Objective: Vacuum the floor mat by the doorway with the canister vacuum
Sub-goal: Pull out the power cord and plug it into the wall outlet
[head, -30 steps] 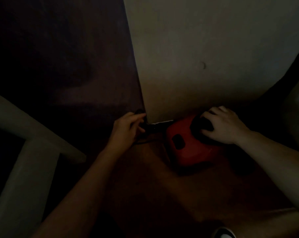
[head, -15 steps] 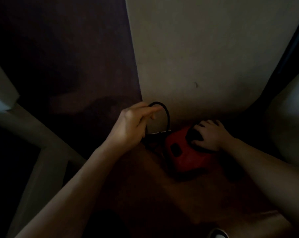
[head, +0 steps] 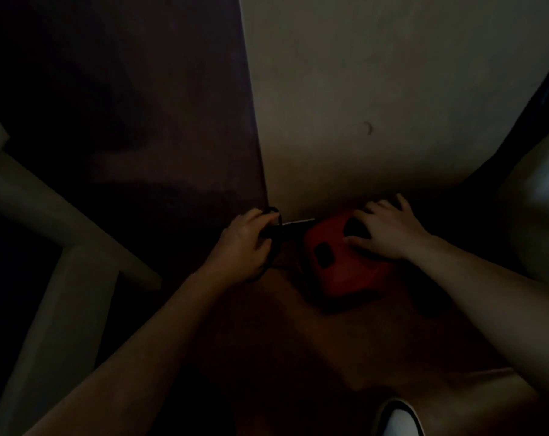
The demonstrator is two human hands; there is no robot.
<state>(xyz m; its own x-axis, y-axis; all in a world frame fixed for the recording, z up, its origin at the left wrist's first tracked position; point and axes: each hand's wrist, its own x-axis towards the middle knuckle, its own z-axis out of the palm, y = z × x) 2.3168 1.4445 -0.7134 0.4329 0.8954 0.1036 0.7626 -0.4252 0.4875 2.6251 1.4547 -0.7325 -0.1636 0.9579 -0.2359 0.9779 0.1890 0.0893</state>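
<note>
The scene is very dim. A small red canister vacuum sits on the brown floor at the foot of a pale wall. My right hand lies on its top near the dark handle recess, fingers spread and fairly straight. My left hand grips a black cord just left of the vacuum, at the wall's corner. The cord loops out above my fingers and trails below my palm. No floor mat can be made out.
A pale wall rises behind the vacuum. A dark door or panel stands to its left. A white frame or furniture leg crosses the left side. A white shoe tip shows at the bottom edge.
My left hand, which had lifted the cord up in a loop half a second ago, has come back down beside the vacuum. My right hand stays on the vacuum, fingers now more spread.
</note>
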